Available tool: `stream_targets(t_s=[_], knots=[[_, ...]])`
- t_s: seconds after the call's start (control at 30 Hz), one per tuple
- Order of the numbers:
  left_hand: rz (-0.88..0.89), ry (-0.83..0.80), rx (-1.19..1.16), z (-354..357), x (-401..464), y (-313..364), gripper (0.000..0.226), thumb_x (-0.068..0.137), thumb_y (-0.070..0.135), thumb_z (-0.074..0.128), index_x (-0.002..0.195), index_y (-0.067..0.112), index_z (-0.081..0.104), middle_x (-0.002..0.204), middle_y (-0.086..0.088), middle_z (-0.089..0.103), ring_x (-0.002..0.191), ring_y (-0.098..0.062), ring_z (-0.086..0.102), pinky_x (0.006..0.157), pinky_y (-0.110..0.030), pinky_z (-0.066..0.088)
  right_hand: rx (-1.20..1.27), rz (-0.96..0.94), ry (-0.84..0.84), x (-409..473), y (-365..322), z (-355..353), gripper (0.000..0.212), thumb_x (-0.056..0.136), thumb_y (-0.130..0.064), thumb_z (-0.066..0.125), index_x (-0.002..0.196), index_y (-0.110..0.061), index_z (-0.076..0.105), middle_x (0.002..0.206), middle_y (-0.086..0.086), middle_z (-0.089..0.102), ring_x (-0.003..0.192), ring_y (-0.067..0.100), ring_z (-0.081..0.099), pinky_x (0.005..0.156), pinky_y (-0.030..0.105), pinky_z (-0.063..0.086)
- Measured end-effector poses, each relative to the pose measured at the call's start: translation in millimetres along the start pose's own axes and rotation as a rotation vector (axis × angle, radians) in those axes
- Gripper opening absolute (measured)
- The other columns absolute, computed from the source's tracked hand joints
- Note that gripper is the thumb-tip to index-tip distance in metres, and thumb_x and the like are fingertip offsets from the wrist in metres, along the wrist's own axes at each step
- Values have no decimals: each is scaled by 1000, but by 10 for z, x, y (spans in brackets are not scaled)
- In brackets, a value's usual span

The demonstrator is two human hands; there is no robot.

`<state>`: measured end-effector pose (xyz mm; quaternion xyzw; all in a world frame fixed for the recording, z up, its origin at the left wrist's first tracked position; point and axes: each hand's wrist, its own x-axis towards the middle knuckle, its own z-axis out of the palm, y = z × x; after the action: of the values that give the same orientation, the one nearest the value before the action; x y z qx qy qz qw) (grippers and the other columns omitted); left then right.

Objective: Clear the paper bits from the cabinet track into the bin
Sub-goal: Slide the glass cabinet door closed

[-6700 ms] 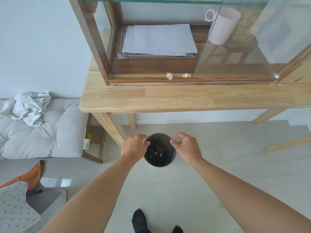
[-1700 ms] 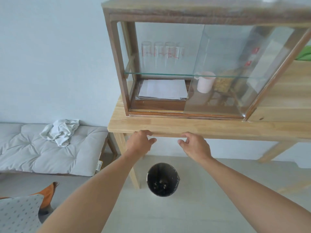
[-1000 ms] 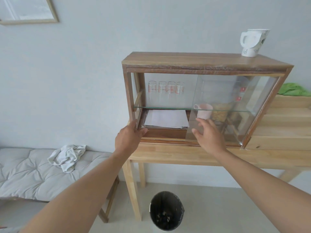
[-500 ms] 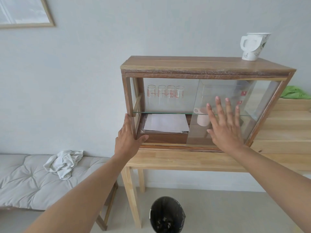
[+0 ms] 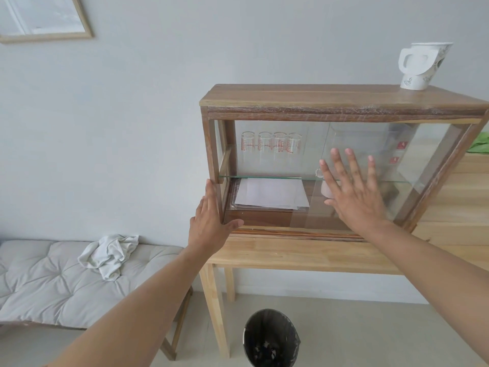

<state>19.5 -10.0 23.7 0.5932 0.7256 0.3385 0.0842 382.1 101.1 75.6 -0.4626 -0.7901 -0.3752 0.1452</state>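
Note:
A wooden cabinet [image 5: 341,102] with sliding glass doors stands on a light wooden table [image 5: 291,256]. Its bottom track [image 5: 285,230] shows no paper bits from this angle. My left hand [image 5: 211,221] grips the cabinet's left post near the lower corner, thumb on the front. My right hand [image 5: 352,192] lies flat with fingers spread on the right glass door [image 5: 412,160]. A black bin [image 5: 271,340] with paper bits inside stands on the floor under the table.
Inside the cabinet are several glasses [image 5: 271,145], a stack of white paper [image 5: 271,193] and a pink mug behind my right hand. A white jug [image 5: 420,64] stands on top. A cushioned bench [image 5: 53,282] with a crumpled cloth [image 5: 108,252] is at left.
Two paper bits that lay in the track are gone from it. My hands rose from the bin to the cabinet; my right hand has slid slightly left across the glass door.

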Motion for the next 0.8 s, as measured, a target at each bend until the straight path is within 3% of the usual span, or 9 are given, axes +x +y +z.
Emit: stream_targets(t_s=[0.17,0.37,0.57,0.8], knots=[[-2,6,-15,11,-9,13,136,78,67,79,156,44,-30,173,3,20,153,-34,27,110,-63,37,15,-49,12,232,-345,-69,132,83,-48,87,173,-16,-3,182,16,-12,167,45,-5,127,77,3],[-6,22,-43,26,-9,19,137,77,65,81,157,43,-28,171,3,25,150,-35,33,108,-62,38,34,-97,19,485,-742,-175,132,86,-52,84,173,-18,-10,181,13,-16,167,42,-7,127,72,-10],[8,25,-65,15,-11,-10,135,77,65,80,154,49,-29,171,3,24,149,-37,35,108,-62,37,43,-143,55,762,-1177,-287,131,85,-54,84,173,-19,-7,181,11,-15,165,38,-12,125,71,-15],[13,31,-74,23,-5,-14,137,77,60,84,154,50,-29,171,3,25,147,-40,38,108,-64,39,14,-173,84,906,-1391,-317,136,83,-64,81,172,-18,-11,182,12,-10,167,39,-8,126,72,-8]])
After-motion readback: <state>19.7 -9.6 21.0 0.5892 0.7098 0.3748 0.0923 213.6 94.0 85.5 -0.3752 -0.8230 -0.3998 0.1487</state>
